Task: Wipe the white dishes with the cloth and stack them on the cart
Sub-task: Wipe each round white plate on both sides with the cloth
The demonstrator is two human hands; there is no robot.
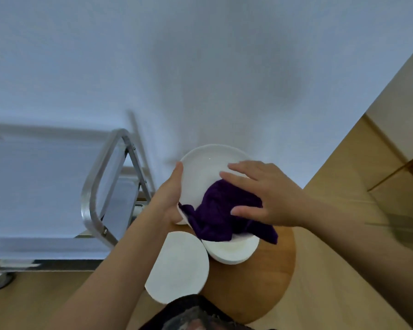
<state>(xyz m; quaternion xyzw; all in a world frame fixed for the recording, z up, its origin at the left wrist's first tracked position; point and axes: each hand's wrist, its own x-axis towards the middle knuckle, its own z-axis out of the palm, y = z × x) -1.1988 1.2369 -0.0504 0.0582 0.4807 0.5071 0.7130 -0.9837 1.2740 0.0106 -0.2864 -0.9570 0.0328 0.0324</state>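
My left hand (169,198) grips the left rim of a white dish (200,172), holding it tilted above the round wooden table (267,282). My right hand (265,194) lies flat with straight fingers on a dark purple cloth (224,210), pressing it into the dish. The cloth's lower end hangs over the dish's near edge. Below it on the table sit a stack of white dishes (231,251) and, to its left, a white plate (179,260) that overhangs the table edge.
A metal cart (45,186) with a tubular handle (93,186) stands to the left against a white wall; one caster (0,282) shows at the lower left. Light wooden flooring and wooden furniture lie to the right.
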